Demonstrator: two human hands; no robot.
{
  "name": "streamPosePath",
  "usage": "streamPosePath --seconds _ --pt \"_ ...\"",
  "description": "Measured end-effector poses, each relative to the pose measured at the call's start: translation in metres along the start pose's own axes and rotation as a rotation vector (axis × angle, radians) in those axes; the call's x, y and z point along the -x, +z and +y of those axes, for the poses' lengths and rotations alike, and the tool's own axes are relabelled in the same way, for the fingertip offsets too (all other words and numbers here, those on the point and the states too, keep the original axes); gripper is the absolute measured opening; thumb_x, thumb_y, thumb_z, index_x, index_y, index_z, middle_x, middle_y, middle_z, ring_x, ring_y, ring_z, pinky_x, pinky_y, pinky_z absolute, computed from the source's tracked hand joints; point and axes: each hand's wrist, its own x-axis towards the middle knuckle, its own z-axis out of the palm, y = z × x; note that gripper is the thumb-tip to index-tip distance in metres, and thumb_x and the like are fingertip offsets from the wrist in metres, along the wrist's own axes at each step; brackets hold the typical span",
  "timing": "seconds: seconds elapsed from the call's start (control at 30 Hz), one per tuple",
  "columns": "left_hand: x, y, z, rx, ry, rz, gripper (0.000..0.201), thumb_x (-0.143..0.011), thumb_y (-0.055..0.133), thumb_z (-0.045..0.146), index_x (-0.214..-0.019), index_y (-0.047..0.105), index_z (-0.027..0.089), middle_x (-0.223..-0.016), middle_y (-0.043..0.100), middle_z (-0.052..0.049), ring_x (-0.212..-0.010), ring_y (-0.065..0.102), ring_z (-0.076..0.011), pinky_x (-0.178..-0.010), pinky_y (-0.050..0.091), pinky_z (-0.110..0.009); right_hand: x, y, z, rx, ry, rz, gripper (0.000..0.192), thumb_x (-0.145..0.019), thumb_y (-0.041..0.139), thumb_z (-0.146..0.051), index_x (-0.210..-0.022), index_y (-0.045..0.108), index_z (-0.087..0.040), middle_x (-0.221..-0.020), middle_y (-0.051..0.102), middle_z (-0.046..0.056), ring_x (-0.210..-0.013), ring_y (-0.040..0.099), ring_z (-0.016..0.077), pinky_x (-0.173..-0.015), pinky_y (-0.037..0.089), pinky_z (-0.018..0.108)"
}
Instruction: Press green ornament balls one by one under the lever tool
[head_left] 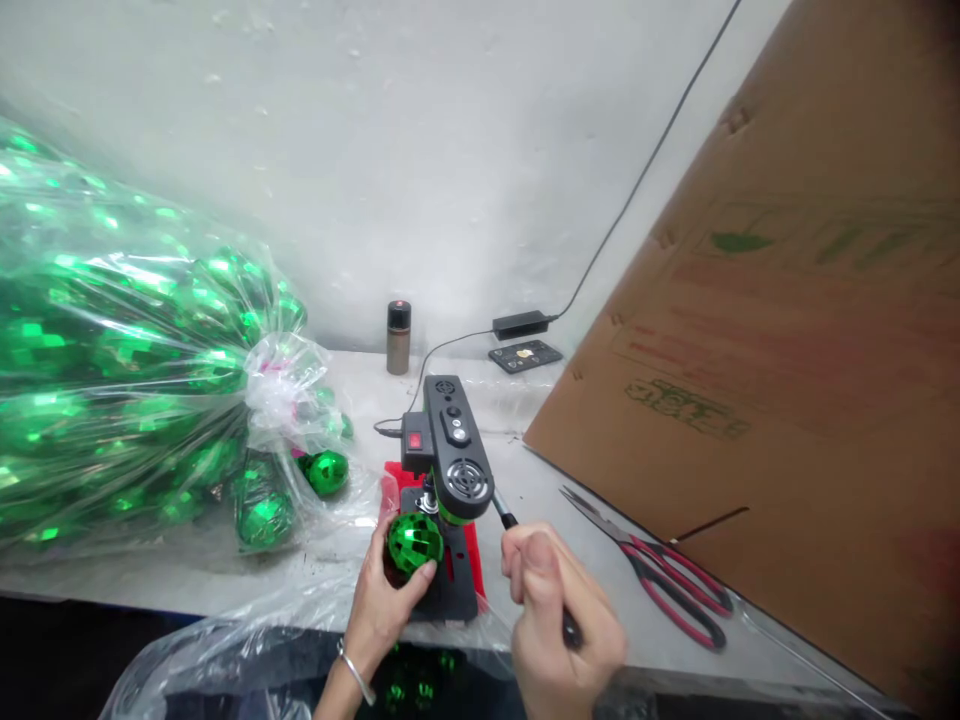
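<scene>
A shiny green faceted ball ornament (415,543) is in my left hand (380,600), its fingers and thumb curled round the ball's lower left side. The ball is at the base plate of a small black press machine (455,450), just left of its head. My right hand (559,610) is wrapped round the black-gripped lever (509,519) that slants out from the machine's right side. Red material (474,560) shows beneath the base. Whether the ball touches the machine's parts I cannot tell.
A clear bag (135,380) of green balls fills the left, with a loose green ball (328,472) beside it. Red-handled scissors (660,570) lie at right before a large cardboard box (787,330). Behind stand a bottle (399,338), a power adapter (520,323) and a phone (526,356).
</scene>
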Motion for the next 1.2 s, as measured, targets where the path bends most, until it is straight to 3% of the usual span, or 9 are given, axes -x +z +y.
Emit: streamPosePath --seconds 0.13,0.33,0.5,0.83,1.03,1.2 --pt "-0.001 0.006 -0.008 -0.254 0.183 -0.031 0.076 -0.074 0.079 0.04 -0.143 0.059 0.017 -0.138 0.072 -0.02 -0.131 0.068 -0.0414 -0.115 0.053 -0.064 0.004 -0.001 0.002 -0.019 -0.011 0.002 0.031 -0.104 0.051 -0.003 -0.078 0.052 -0.02 -0.068 0.047 -0.003 -0.062 0.048 0.0083 -0.055 0.037 0.024" --pt "-0.005 0.023 -0.012 -0.406 0.374 0.011 0.072 -0.073 0.079 0.033 -0.14 0.061 0.015 -0.127 0.073 -0.021 -0.121 0.072 -0.0417 -0.105 0.06 -0.064 0.003 -0.001 0.001 -0.022 -0.009 -0.004 0.031 -0.104 0.05 -0.004 -0.078 0.048 -0.021 -0.068 0.048 -0.003 -0.06 0.05 0.0082 -0.054 0.038 0.023" --pt "-0.012 0.028 -0.013 -0.372 0.34 -0.006 0.074 -0.072 0.083 0.041 -0.138 0.061 0.016 -0.125 0.073 -0.019 -0.121 0.071 -0.0421 -0.107 0.058 -0.065 0.002 -0.002 0.0 -0.019 -0.007 -0.01 0.032 -0.104 0.051 -0.005 -0.077 0.049 -0.021 -0.069 0.051 -0.003 -0.061 0.051 0.0085 -0.054 0.039 0.023" --pt "-0.024 0.021 -0.016 -0.229 0.258 -0.307 0.086 -0.065 0.088 0.032 -0.143 0.055 0.017 -0.134 0.071 -0.017 -0.125 0.07 -0.0388 -0.114 0.055 -0.059 0.007 0.0 0.003 -0.017 -0.016 0.022 0.031 -0.104 0.05 -0.004 -0.078 0.051 -0.02 -0.069 0.051 -0.003 -0.062 0.051 0.0084 -0.055 0.04 0.023" --pt "-0.024 0.021 -0.01 -0.238 0.247 -0.329 0.083 -0.064 0.086 0.028 -0.141 0.055 0.017 -0.133 0.07 -0.017 -0.124 0.069 -0.0382 -0.113 0.055 -0.059 0.018 0.001 0.01 -0.046 -0.012 0.054 0.03 -0.103 0.05 -0.003 -0.078 0.051 -0.02 -0.069 0.05 -0.002 -0.061 0.051 0.0091 -0.054 0.039 0.024" --pt "-0.023 0.022 -0.006 -0.226 0.238 -0.324 0.081 -0.065 0.084 0.028 -0.139 0.055 0.016 -0.131 0.071 -0.017 -0.123 0.07 -0.0379 -0.113 0.055 -0.058 0.032 0.003 0.024 -0.057 -0.123 0.097 0.033 -0.1 0.05 -0.001 -0.073 0.047 -0.02 -0.063 0.044 -0.004 -0.059 0.049 0.0095 -0.053 0.039 0.024"
